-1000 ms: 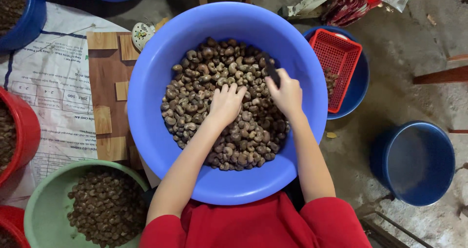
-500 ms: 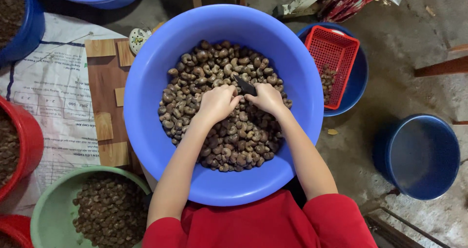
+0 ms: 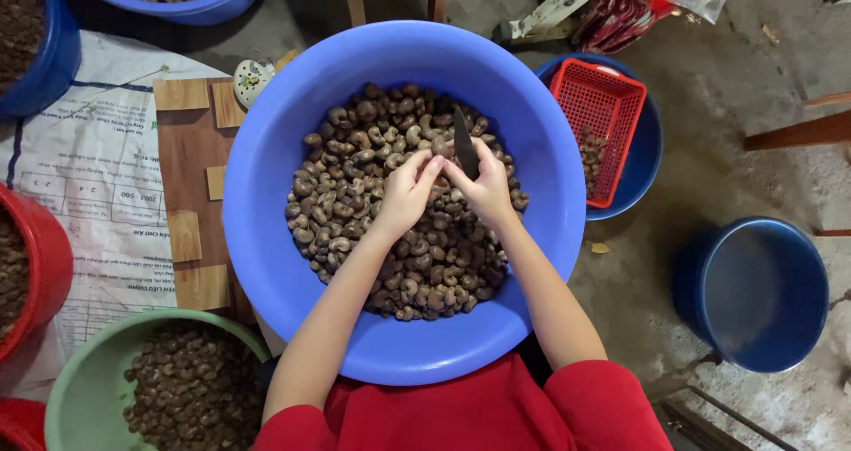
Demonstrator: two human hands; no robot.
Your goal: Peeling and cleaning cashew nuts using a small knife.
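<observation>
Overhead view, looking down at a person's two bare arms reaching into a basin on the floor.

Far left, a red tub (image 3: 40, 274) and a dark blue tub (image 3: 44, 61) each sit partly out of frame. A printed white sack (image 3: 89, 176) lies flat beside them, with a wooden board (image 3: 191, 194) on it. At bottom left, a green basin (image 3: 75, 389) holds brown nuts. At the top, another blue basin (image 3: 177, 3) also holds nuts.

In the centre sits a big blue basin (image 3: 266, 238) with a heap of brown, curved nuts (image 3: 355, 203) in its middle. Both hands meet over the upper part of the heap. The left hand (image 3: 406, 189) is curled narrowly, its fingertips pinching a single nut (image 3: 441, 149). The right hand (image 3: 486, 189) is closed around a small dark knife (image 3: 464, 141), whose blade points up and away from the person, just beside the pinched nut. The two hands touch at the fingertips.

Right of the basin, a red slotted basket (image 3: 598, 114) rests tilted inside a smaller blue bowl (image 3: 651, 154), with a few nuts under it. Farther right stands a dark blue bucket (image 3: 753, 291) on the concrete floor (image 3: 736, 61). A red shirt (image 3: 496, 415) fills the bottom edge.
</observation>
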